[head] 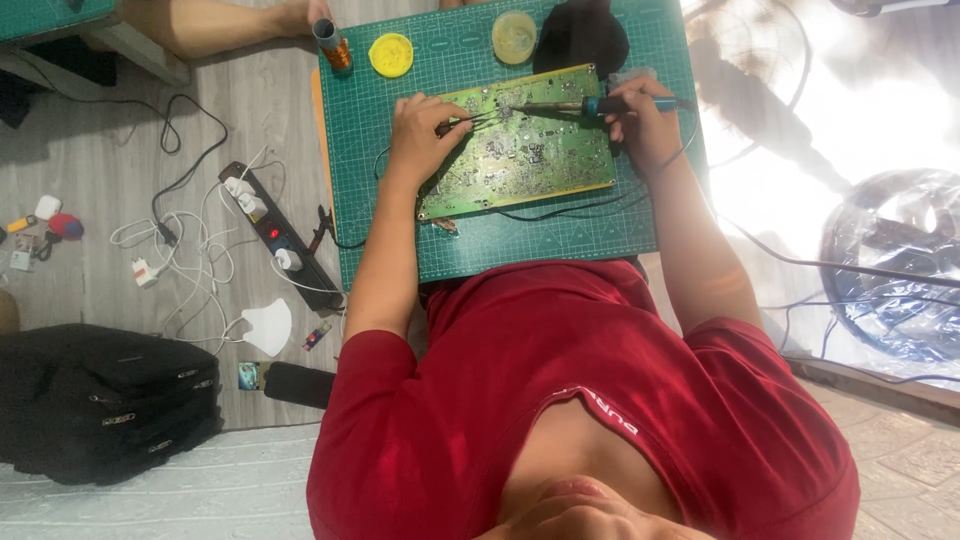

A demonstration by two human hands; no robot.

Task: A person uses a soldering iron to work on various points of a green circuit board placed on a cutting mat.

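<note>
Red short-sleeved shirt (580, 400) of the seated person fills the near foreground, just below the green gridded cutting mat (400, 230). Left hand (422, 128): fingers curled shut around slim metal tweezers (470, 122), whose tips rest on the green rectangular circuit board (520, 150). Right hand (640, 120): closed around the blue handle of a soldering iron (590, 104), its metal tip touching the board close to the tweezer tips. The circuit board lies flat near the middle of the mat, slightly tilted, with both forearms reaching over the mat's near edge to it.

On the mat's far edge stand a yellow round tin (391, 54), a pale translucent round lid (514, 36) and a copper-wound metal cylinder (332, 45); a black rounded object (583, 35) overlaps the far right corner. A thin black cable (560, 212) runs across the mat beside the board. Left of the mat, on the grey wooden floor (120, 160), lie a black power strip (275, 235) with white plugs, a white face mask (268, 327), and, farther out, a black bag (105, 400).
</note>
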